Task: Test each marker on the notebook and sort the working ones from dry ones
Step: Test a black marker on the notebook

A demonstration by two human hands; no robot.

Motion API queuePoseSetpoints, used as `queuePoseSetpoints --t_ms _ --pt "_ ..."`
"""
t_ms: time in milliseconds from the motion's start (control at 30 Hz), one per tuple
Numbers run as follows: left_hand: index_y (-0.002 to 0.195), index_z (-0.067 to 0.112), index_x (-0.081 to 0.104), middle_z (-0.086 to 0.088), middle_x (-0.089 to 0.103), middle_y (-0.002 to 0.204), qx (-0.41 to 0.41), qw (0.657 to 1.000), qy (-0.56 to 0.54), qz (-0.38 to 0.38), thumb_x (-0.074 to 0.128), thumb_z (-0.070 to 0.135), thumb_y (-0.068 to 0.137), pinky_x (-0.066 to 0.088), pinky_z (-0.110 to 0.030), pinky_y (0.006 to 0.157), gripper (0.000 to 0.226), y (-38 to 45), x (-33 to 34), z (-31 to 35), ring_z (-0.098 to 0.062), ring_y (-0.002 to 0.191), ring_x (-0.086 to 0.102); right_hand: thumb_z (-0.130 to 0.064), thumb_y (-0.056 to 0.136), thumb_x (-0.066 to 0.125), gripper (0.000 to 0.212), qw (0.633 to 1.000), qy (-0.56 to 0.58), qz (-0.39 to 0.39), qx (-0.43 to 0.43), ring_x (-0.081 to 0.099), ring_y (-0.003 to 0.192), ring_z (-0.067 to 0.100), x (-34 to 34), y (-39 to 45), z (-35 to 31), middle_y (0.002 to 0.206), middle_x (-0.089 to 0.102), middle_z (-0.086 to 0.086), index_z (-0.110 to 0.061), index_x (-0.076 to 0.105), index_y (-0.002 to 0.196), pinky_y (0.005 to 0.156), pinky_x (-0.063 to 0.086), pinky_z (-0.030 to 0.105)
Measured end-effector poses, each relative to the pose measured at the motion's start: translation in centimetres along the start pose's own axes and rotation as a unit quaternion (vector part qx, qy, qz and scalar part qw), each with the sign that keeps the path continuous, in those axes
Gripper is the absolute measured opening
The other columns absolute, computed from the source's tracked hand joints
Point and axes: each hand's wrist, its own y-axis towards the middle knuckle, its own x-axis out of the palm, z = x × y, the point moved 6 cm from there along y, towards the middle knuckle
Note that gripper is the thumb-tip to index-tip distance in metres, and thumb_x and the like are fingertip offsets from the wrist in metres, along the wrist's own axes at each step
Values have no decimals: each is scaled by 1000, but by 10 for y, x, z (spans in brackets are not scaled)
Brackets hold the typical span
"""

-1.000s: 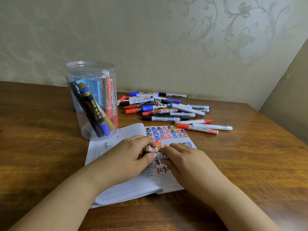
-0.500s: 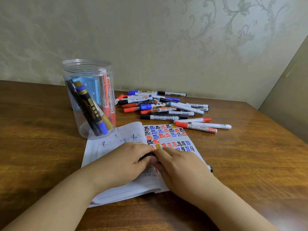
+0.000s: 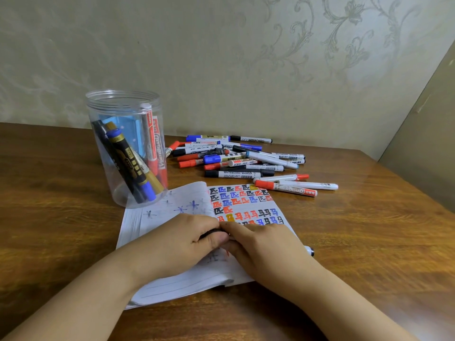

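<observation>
- At the table's left, I see a clear jar [image 3: 123, 148] holding several markers.
- My left hand [image 3: 189, 239] curls around a black cap [image 3: 211, 234], probably.
- My right hand [image 3: 266, 244] grips the marker [image 3: 309, 249] over the notebook [image 3: 177, 281].
- Behind lies the marker pile [image 3: 241, 161].

your dark brown wooden table [image 3: 369, 242] carries a clear round plastic jar [image 3: 105, 153] standing upright, an open white lined notebook [image 3: 182, 281] just in front of it, and a loose pile of capped red, blue and black whiteboard markers [image 3: 241, 161] behind the notebook.
</observation>
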Motion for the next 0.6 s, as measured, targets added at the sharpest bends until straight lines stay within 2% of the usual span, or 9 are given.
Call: queuePoseSetpoints --t_ms 100,133,200,267,333,367,433,500,600 --pt "67 35 47 17 55 62 -14 1000 -6 16 47 33 93 34 -16 56 26 0 -2 0 2 64 50 -50 97 29 42 998 32 -27 44 64 87 24 -1 3 -1 103 68 -1 -32 37 135 65 43 35" --pt "69 32 48 13 54 62 -20 1000 -1 24 47 35 92 35 -17 56 24 0 -3 -1 0 63 49 -49 98 32 44 996 36 -40 70 63 93 23 -2 3 1 106 67 -2 -32 29 139 65 38 34" --pt "78 29 52 11 55 71 -37 998 7 42 45 39 92 38 -18 59 19 -1 -6 -4 -1 67 51 -44 97 38 47 991 63 -41 115 61 84 16 -10 -1 8 86 64 -8 -31 22 139 57 33 31" --pt "92 26 55 13 58 86 -54 996 15 64 42 42 92 41 -16 66 20 -1 -10 -8 0 78 53 -33 97 39 45 980 121 -14 159 56 66 10 -21 -6 20 69 56 -9 -27 21 138 52 37 28" --pt "103 27 54 15 57 100 -56 995 12 82 40 41 93 41 -12 71 23 -1 -13 -10 3 89 52 -26 99 38 44 965 166 1 204 56 65 5 -29 -9 35 80 62 -10 -25 21 140 57 46 26" --pt "108 28 52 17 56 105 -51 995 7 88 39 40 94 40 -9 74 23 -1 -13 -8 4 94 50 -25 99 38 44 960 170 1 221 57 69 0 -33 -10 42 87 64 -13 -25 20 139 60 48 21" --pt "112 32 50 21 52 108 -34 994 3 100 38 39 94 38 -4 76 23 0 -13 -4 8 98 47 -28 97 44 39 948 193 0 254 59 70 -7 -42 -10 54 89 67 -16 -33 24 130 62 48 13" --pt "112 34 53 23 50 102 -10 993 3 115 44 36 93 36 -2 76 22 0 -13 1 11 97 45 -27 93 52 31 927 256 -14 273 63 68 -2 -49 -11 59 85 71 -11 -39 32 112 63 52 17" --pt "109 33 61 20 46 97 16 990 5 141 54 35 88 36 -4 75 23 0 -12 6 8 99 42 -16 93 52 13 880 380 -6 284 69 71 9 -57 -16 63 87 73 -3 -25 56 101 64 54 20"
